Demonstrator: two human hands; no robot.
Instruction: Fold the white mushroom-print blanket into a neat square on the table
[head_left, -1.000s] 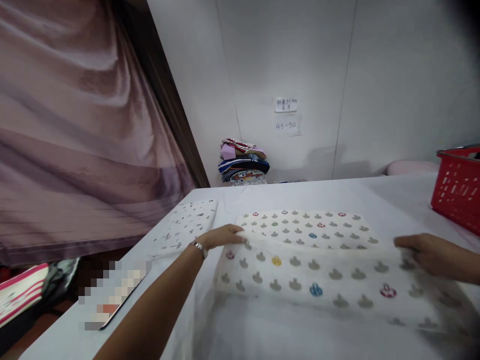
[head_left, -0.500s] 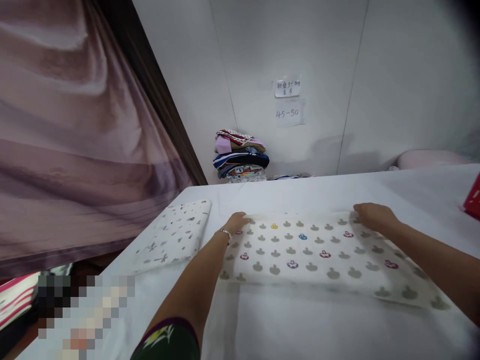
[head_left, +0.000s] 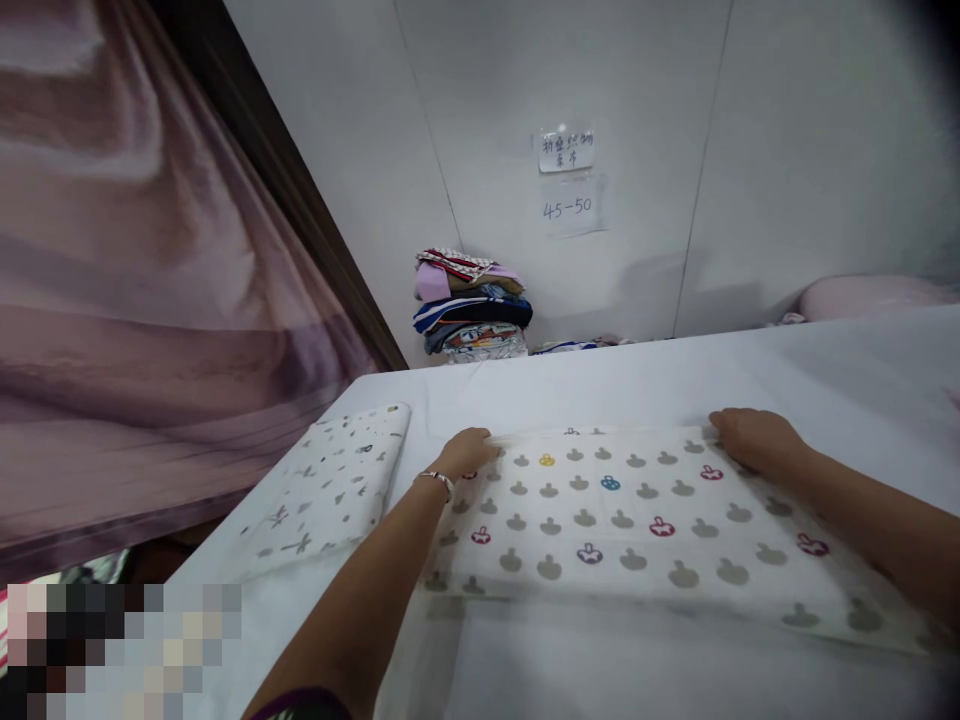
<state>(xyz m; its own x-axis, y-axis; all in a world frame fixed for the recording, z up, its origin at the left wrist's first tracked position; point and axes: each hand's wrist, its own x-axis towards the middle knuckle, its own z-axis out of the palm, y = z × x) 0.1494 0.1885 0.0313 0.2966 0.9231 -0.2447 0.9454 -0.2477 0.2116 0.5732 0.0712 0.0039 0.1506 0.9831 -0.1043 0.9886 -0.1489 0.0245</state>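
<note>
A thin white cloth printed with grey, red, yellow, blue and purple mushroom-like shapes lies stretched out in front of me. At its far left corner, my left hand, with a bracelet at the wrist, is closed on the edge. My right hand grips the far right corner, fingers bent over the edge and partly hidden. Between the two hands the far edge runs nearly straight. Left of my left arm lies a folded white cloth with small dark prints.
Everything rests on a white-covered table. Beyond its far edge stands a stack of folded fabrics against a pale wall bearing paper signs. A pinkish curtain hangs at left. A pale pink rounded thing shows behind the table at right.
The camera view has shifted and tilted slightly. The mushroom-print cloth looks a little larger and its near edge sits lower in view. Both hands keep their hold on its far corners.
</note>
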